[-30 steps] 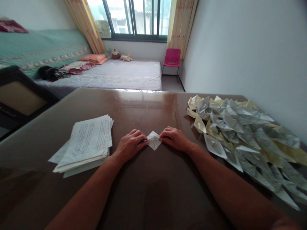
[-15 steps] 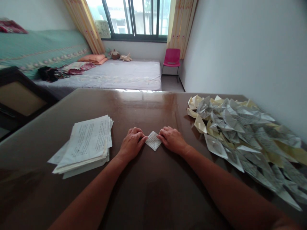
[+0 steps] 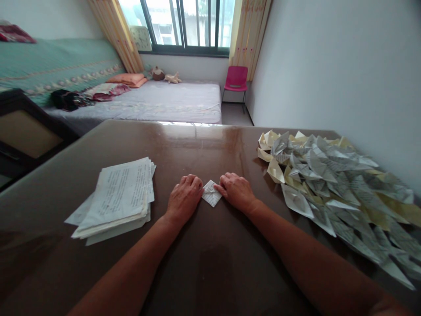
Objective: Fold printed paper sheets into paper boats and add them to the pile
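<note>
A small folded piece of printed paper (image 3: 211, 194), diamond-shaped, lies on the brown table (image 3: 204, 145) between my hands. My left hand (image 3: 184, 197) has its fingers curled and pinches the paper's left corner. My right hand (image 3: 236, 191) is curled too and pinches the right corner. Both hands rest on the tabletop, close together.
A stack of printed sheets (image 3: 118, 195) lies to the left. A large heap of folded paper boats (image 3: 332, 180) covers the table's right side along the white wall. Beyond the table are a bed (image 3: 158, 101), a pink chair (image 3: 236, 79) and a window.
My hands have drawn closer together, so less of the folded paper shows between them. The view has barely shifted.
</note>
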Action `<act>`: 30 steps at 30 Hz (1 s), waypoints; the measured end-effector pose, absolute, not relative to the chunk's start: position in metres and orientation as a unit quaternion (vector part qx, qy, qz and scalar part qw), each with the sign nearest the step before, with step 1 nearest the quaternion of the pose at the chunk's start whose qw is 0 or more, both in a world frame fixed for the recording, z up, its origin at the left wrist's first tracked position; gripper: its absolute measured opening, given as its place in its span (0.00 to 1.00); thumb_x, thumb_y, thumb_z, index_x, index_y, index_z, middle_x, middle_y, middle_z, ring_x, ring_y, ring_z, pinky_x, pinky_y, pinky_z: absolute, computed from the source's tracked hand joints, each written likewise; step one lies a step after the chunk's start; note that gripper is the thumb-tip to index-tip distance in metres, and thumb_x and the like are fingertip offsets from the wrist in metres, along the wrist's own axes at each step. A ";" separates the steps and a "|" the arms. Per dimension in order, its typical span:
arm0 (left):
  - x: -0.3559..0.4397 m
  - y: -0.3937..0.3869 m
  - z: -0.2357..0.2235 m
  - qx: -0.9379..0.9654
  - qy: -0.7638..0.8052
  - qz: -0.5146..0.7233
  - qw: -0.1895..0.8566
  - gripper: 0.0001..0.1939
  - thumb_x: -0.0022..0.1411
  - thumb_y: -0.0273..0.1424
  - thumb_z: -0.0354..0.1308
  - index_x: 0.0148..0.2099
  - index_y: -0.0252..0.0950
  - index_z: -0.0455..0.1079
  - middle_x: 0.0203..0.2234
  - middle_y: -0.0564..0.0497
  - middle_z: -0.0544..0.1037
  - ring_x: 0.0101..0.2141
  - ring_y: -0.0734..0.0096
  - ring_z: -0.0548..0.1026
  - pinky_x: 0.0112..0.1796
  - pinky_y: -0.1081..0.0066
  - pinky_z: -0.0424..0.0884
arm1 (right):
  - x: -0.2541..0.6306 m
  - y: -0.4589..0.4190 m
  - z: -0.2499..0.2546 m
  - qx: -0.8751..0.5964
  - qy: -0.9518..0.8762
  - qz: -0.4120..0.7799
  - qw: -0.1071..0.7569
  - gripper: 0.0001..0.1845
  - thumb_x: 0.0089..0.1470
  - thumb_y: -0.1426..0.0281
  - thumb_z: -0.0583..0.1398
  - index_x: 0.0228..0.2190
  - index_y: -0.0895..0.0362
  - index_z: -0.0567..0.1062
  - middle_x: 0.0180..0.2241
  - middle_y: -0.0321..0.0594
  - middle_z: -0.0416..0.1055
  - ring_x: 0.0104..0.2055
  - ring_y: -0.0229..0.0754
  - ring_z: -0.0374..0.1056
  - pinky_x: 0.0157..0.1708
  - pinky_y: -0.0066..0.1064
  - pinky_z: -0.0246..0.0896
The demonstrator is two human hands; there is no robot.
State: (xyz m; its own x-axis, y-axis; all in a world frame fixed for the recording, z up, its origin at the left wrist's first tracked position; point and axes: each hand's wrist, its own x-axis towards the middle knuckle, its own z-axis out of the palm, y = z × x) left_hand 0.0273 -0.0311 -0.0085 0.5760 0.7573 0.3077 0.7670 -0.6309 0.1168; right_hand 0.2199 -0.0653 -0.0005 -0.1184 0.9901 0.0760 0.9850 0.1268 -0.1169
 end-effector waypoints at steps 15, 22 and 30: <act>0.019 -0.042 0.006 -0.944 -0.316 -0.078 0.049 0.18 0.64 0.28 0.54 0.55 0.47 0.67 0.45 0.51 0.73 0.46 0.61 0.68 0.36 0.66 0.67 | 0.217 -0.094 0.031 -0.565 -0.825 -0.015 -0.004 0.14 0.62 0.72 0.51 0.46 0.55 0.72 0.43 0.47 0.70 0.45 0.48 0.63 0.37 0.37 0.56; 0.018 -0.050 0.018 -0.942 -0.328 -0.051 0.051 0.14 0.61 0.23 0.53 0.48 0.40 0.71 0.44 0.48 0.75 0.47 0.57 0.69 0.36 0.63 0.70 | 0.206 -0.107 0.036 -0.604 -0.795 0.003 -0.056 0.14 0.59 0.77 0.51 0.38 0.59 0.76 0.41 0.52 0.71 0.42 0.49 0.64 0.34 0.39 0.57; 0.024 -0.042 -0.001 -0.910 -0.356 -0.194 -0.086 0.04 0.62 0.29 0.52 0.35 0.37 0.67 0.43 0.47 0.74 0.43 0.63 0.71 0.45 0.63 0.70 | 0.222 -0.078 0.012 -0.637 -0.761 0.040 0.116 0.15 0.61 0.58 0.54 0.39 0.55 0.73 0.42 0.44 0.70 0.48 0.47 0.61 0.39 0.35 0.58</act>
State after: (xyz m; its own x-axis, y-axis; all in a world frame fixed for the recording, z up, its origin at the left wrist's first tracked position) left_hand 0.0237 -0.0423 -0.0010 0.6712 0.6810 0.2927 0.6145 -0.7321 0.2941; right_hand 0.2222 -0.0780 0.0118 -0.1609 0.9790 0.1253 0.9607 0.1844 -0.2075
